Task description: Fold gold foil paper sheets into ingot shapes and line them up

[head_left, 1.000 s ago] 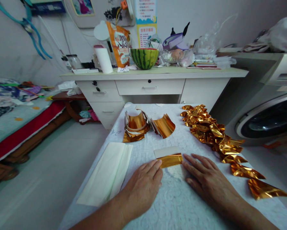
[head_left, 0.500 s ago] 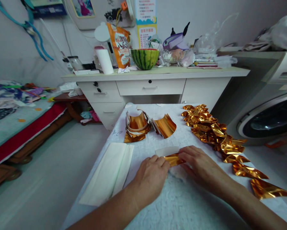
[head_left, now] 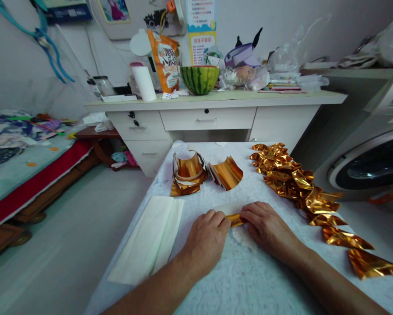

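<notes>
Between my two hands a small roll of gold foil paper lies low over the cloth-covered table. My left hand is closed on its left end, and my right hand grips the right end. Only the middle of the roll shows; its ends are hidden under the fingers. A pale sheet edge shows just behind it. Farther back stand a curled stack of gold foil sheets and a smaller curved stack. Folded gold foil pieces form a long row on the right.
White folded paper lies left of my left hand. Behind the table is a white desk with a cut watermelon and an orange pouch. A washing machine stands right, a bed left.
My right hand has shifted slightly left and closer to my left hand. Less of the gold roll shows between them, and it looks narrower.
</notes>
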Demonstrator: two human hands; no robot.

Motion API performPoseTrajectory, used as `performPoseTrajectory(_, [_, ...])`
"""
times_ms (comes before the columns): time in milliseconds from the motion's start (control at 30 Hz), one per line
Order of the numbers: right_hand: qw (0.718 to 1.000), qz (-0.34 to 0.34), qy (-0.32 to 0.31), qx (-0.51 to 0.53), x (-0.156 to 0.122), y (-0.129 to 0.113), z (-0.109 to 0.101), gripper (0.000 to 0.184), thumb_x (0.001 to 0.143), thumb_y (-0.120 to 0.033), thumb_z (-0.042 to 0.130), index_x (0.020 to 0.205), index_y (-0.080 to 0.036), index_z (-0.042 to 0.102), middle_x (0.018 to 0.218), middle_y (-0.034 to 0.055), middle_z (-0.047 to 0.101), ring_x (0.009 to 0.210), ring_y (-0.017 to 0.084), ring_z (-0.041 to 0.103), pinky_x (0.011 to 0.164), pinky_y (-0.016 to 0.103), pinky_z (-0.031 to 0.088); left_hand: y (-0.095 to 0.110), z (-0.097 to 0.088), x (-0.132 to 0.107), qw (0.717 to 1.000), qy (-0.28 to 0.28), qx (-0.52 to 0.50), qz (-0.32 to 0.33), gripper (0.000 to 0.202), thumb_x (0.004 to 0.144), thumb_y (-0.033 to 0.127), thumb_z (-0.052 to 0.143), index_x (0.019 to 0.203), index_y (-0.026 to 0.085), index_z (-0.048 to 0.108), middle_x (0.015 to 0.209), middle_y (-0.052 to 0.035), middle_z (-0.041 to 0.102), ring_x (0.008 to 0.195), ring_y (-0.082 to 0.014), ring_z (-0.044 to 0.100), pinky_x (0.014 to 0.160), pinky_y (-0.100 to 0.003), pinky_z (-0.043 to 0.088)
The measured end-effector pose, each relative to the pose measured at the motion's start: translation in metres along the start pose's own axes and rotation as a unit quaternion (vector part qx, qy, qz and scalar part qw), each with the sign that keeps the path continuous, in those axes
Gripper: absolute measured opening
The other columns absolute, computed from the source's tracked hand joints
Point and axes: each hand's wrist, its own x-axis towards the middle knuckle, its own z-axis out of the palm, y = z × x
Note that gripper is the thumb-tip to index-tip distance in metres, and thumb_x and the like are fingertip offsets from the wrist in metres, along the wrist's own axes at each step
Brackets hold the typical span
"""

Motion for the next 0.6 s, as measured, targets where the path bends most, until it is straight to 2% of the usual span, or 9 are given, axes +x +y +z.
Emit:
performPoseTrajectory(200, [0.999, 0.007, 0.041, 0.004, 0.000, 0.007, 0.001, 0.023, 0.084, -0.005, 0.051, 0.094, -0.019, 0.066, 0.099, 0.0074, 0.064, 0.091, 0.023, 0.054, 0.083, 0.039, 0.043, -0.003, -0.002, -0.001, 0.999, -0.011, 0.018, -0.027, 0.016, 0.091, 0.010, 0.050, 0.091, 0.020, 0.062, 0.087, -0.0008, 0.064, 0.075, -0.0201, 0.063, 0.068, -0.035, 0.056])
performPoseTrajectory(300, [0.997, -0.010, 0.072, 0.011, -0.001, 0.007, -0.002, 0.019, 0.088, -0.008, 0.049, 0.094, -0.019, 0.063, 0.094, 0.0070, 0.062, 0.087, 0.022, 0.052, 0.078, 0.036, 0.042, -0.006, -0.001, -0.002, 0.998, 0.014, -0.006, -0.054, 0.022, 0.089, 0.005, 0.047, 0.094, 0.020, 0.062, 0.087, -0.0006, 0.065, 0.070, -0.0182, 0.064, 0.064, -0.032, 0.057])
performPoseTrajectory(400, [0.993, -0.031, 0.110, 0.016, -0.004, 0.003, -0.006, 0.014, 0.090, -0.008, 0.048, 0.089, -0.018, 0.058, 0.087, 0.0060, 0.060, 0.081, 0.020, 0.050, 0.072, 0.034, 0.040, -0.008, 0.000, -0.001, 0.992, 0.079, -0.073, -0.059, 0.024, 0.089, 0.002, 0.044, 0.093, 0.019, 0.061, 0.091, -0.0019, 0.065, 0.079, -0.0179, 0.066, 0.074, -0.032, 0.058])
performPoseTrajectory(500, [0.990, -0.053, 0.134, 0.007, -0.007, -0.002, -0.007, 0.010, 0.091, -0.010, 0.051, 0.088, -0.019, 0.054, 0.087, 0.0054, 0.058, 0.080, 0.020, 0.049, 0.070, 0.033, 0.037, -0.009, 0.000, 0.001, 0.978, 0.157, -0.134, -0.042, 0.025, 0.090, 0.002, 0.041, 0.099, 0.018, 0.059, 0.106, -0.0050, 0.064, 0.093, -0.0176, 0.065, 0.086, -0.032, 0.056])
performPoseTrajectory(600, [0.990, -0.061, 0.130, -0.001, -0.009, -0.007, -0.007, 0.005, 0.093, -0.015, 0.053, 0.091, -0.019, 0.055, 0.092, 0.0063, 0.059, 0.085, 0.020, 0.049, 0.072, 0.034, 0.036, -0.008, 0.001, 0.002, 0.970, 0.184, -0.154, -0.031, 0.026, 0.090, 0.004, 0.042, 0.107, 0.018, 0.055, 0.121, -0.0081, 0.057, 0.108, -0.0190, 0.060, 0.096, -0.034, 0.052])
